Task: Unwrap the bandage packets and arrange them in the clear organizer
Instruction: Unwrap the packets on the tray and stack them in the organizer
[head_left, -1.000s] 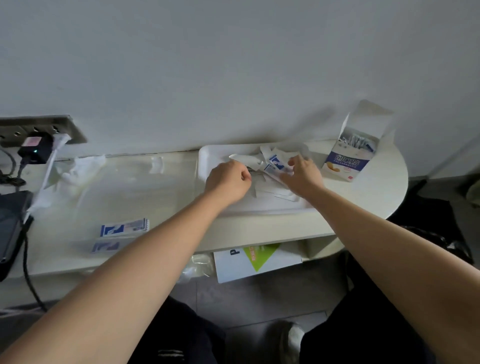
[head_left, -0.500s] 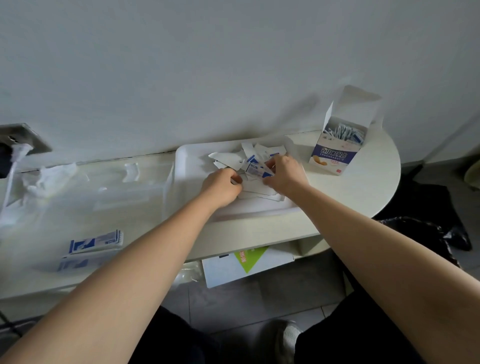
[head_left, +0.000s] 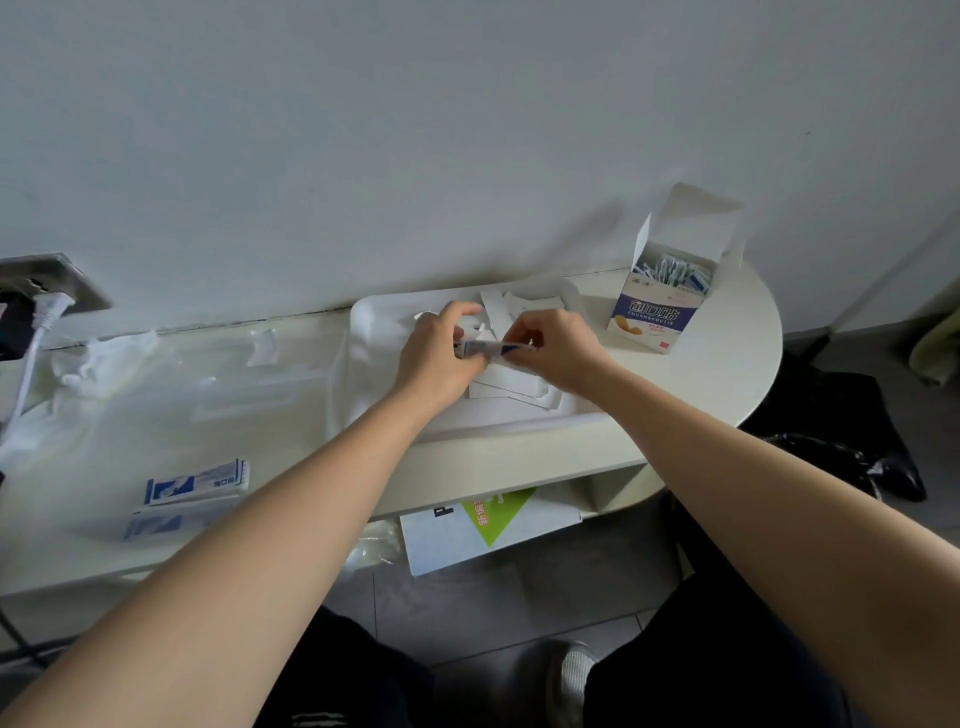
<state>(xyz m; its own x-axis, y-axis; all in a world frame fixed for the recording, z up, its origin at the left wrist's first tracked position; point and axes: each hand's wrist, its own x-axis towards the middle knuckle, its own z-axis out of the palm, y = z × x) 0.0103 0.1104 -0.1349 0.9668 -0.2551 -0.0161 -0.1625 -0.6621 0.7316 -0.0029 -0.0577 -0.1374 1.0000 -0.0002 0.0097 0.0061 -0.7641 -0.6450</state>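
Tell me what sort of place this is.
Probably a room at home, not a workshop: a low white table against a plain wall, a tiled floor, and a wall socket with plugs in it.

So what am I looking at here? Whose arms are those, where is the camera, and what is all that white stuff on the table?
The arms belong to a person, not a machine. The camera sits on the person's head and looks down, so you see their arms reaching out as if they were your own.

The left hand and the right hand pinch one small bandage packet between them, above a white tray. On the tray lie loose white paper wrappers.

To the right stands an open bandage box with more packets inside. To the left lies the clear organizer, which is hard to see because it is see-through. Near the front edge are blue and white packets. It all rests on a pale table against a wall.
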